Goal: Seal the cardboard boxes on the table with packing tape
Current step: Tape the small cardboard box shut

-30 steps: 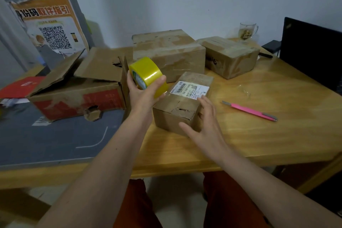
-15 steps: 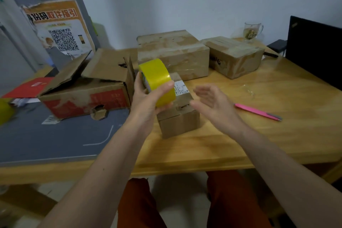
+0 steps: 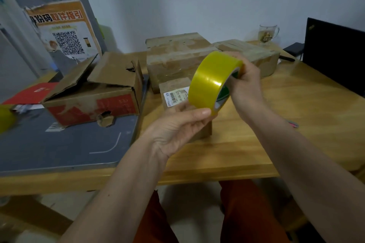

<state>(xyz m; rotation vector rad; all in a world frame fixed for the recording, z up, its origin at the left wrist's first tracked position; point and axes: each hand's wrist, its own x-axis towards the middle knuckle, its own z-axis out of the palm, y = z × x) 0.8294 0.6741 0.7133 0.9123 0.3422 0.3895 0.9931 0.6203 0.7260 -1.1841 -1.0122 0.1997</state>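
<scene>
Four cardboard boxes sit on the wooden tabletop [image 3: 296, 124]: at the left an open box [image 3: 94, 102] with red print and raised flaps, then a large taped box [image 3: 177, 57] at the back, a small labelled box [image 3: 173, 92] just in front of it, and another taped box [image 3: 256, 55] further right. Above the small labelled box both hands hold a roll of yellow packing tape [image 3: 209, 81]: the left hand [image 3: 177, 128] pinches its lower edge, and the right hand [image 3: 246, 87] grips its upper right side, fingers curled at the rim. At the far right stands a glass mug [image 3: 267, 32] near the wall.
</scene>
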